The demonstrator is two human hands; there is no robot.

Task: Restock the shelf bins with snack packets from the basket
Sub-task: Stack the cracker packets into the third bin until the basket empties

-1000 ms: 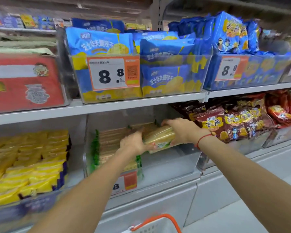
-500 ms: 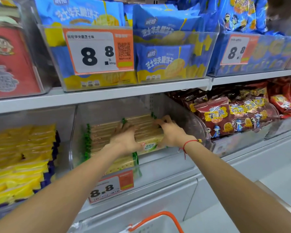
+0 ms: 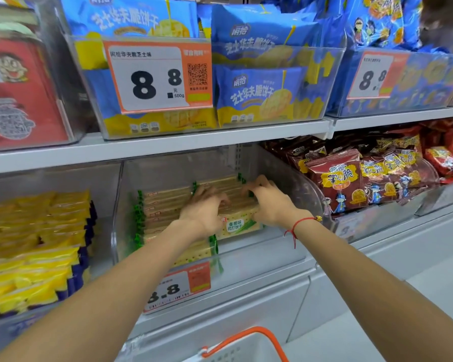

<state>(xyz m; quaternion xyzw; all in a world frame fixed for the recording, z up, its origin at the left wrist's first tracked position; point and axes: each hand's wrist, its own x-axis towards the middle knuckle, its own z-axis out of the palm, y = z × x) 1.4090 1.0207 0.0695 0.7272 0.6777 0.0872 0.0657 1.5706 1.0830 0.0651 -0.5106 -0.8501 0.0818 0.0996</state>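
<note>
Your left hand (image 3: 203, 212) and right hand (image 3: 268, 202) press curled fingers on the cracker packets (image 3: 242, 224) in the clear bin (image 3: 285, 246); seating step; next, reach for the basket (image 3: 242, 347) near you.

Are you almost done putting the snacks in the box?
Partly. Done: cracker packets already stand in rows in the clear bin. In hand: the left hand and right hand are pressing one more packet into the right row. Left: the bin's front right is bare, and the basket sits below, its contents out of view.
</note>
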